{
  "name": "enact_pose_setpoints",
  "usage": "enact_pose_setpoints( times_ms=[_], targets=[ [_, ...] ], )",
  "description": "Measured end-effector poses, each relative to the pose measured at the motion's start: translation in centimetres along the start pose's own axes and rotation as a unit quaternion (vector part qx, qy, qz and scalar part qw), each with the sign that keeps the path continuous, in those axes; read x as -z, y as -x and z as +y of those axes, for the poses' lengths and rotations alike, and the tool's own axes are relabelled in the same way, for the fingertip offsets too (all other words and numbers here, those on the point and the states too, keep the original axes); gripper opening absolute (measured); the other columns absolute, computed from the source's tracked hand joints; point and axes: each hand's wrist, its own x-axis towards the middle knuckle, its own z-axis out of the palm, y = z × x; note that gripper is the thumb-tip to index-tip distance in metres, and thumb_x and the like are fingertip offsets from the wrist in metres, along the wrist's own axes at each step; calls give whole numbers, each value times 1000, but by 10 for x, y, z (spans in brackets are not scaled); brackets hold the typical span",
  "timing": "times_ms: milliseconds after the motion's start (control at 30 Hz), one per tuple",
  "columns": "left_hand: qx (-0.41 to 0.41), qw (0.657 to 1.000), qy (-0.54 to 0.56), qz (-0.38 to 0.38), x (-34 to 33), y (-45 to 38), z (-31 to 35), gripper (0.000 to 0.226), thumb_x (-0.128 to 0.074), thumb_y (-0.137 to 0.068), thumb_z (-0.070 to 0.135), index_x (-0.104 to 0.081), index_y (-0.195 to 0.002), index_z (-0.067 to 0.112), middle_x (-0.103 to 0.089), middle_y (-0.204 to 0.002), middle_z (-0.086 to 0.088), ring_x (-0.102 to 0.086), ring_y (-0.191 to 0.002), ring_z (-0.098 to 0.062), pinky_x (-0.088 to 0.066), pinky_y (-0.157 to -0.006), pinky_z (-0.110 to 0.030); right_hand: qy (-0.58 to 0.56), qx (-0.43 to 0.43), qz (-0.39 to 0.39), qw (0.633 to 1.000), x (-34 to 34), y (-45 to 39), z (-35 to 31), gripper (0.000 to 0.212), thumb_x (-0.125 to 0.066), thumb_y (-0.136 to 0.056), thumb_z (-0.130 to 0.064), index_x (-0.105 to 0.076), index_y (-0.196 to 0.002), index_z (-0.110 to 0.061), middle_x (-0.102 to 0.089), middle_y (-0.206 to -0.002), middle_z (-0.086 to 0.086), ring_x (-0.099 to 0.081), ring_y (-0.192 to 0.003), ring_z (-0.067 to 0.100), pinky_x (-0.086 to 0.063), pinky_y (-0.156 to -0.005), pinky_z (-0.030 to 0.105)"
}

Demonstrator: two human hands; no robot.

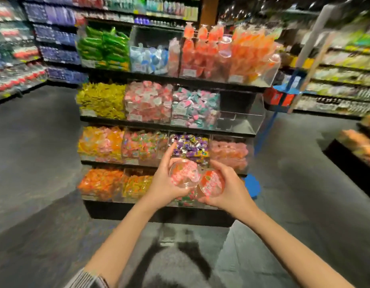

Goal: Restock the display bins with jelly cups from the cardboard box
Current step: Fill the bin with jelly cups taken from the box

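In a shop aisle with a dark grey floor [34,163], a person faces a tiered display stand [167,123] of clear bins heaped with bright sweets. The left hand [165,181] cradles one jelly cup [185,173]; the right hand [227,190] grasps a second jelly cup [212,182] beside it, before the lower bins.

The one head-worn camera looked forward and down from standing height; it faced the tiered rack [167,125] squarely, fairly near, with both forearms reaching in from below.
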Motion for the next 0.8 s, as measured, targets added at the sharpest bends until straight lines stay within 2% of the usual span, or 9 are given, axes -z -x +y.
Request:
enact_pose_setpoints(
  times_ms=[133,233,300,400,533,600,667,733,800],
  targets=[
    [23,998,-30,-59,-49,-56,-14,118,-87,-60,6,-17,-146,44,-59,-115,9,-57,-111,-1,-47,-96,-24,3,-90,24,996,31,-17,66,91,-91,-55,-32,-46,-134,-24,-46,-116,-6,-46,-112,8,-30,-85,8],
    [29,995,-32,-87,-73,-102,-34,119,-83,-62,-3,-16,-143,52,-59,-117,6,-57,-114,-5,-50,-84,-18,-4,-152,43,987,47,-38,114,85,-90,-52,-41,-51,-125,-25,-48,-114,-7,-47,-110,11,-39,-89,22],
    [44,994,-26,-95,-86,-131,-52,119,-80,-62,-9,-17,-139,57,-57,-119,6,-57,-110,-1,-53,-74,-18,-25,-200,49,978,54,-57,142,76,-90,-54,-42,-52,-117,-25,-49,-115,-7,-47,-109,10,-38,-84,22],
    [66,993,-19,-100,-103,-174,-83,118,-77,-63,-13,-17,-146,46,-57,-116,5,-57,-105,6,-55,-79,-22,-59,-277,48,958,59,-93,180,69,-87,-59,-39,-49,-113,-19,-53,-111,-6,-52,-102,12,-41,-74,22],
    [122,990,9,-72,-121,-230,-120,110,-78,-69,-7,-14,-149,30,-47,-129,10,-48,-110,12,-41,-89,-11,-94,-361,27,928,62,-152,234,75,-89,-53,-43,-47,-108,-15,-60,-101,3,-62,-83,19,-54,-70,32],
    [118,990,-11,-74,-124,-251,-140,112,-83,-67,3,-11,-147,31,-54,-127,9,-50,-111,12,-38,-92,-8,-106,-367,6,924,58,-182,257,79,-89,-50,-44,-46,-112,-18,-61,-103,2,-62,-87,23,-55,-74,38],
    [130,989,-22,-73,-125,-273,-162,115,-85,-63,1,-12,-145,32,-59,-115,8,-56,-107,8,-42,-93,-11,-140,-338,-8,930,53,-213,276,69,-89,-60,-29,-49,-115,-24,-58,-109,-3,-60,-98,22,-54,-75,37],
    [155,986,-13,-55,-126,-295,-182,115,-85,-61,-4,-17,-144,37,-56,-121,1,-58,-112,-8,-48,-96,-21,-259,-356,-35,897,49,-240,287,48,-82,-70,-8,-53,-106,-23,-61,-104,4,-66,-92,26,-55,-68,41],
    [172,985,-5,-26,-129,-312,-191,113,-83,-60,-8,-24,-134,55,-46,-136,-3,-53,-121,-18,-51,-90,-22,-408,-393,-52,822,44,-263,303,34,-68,-76,4,-54,-97,-17,-63,-94,11,-65,-86,28,-52,-70,46]
  ],
)
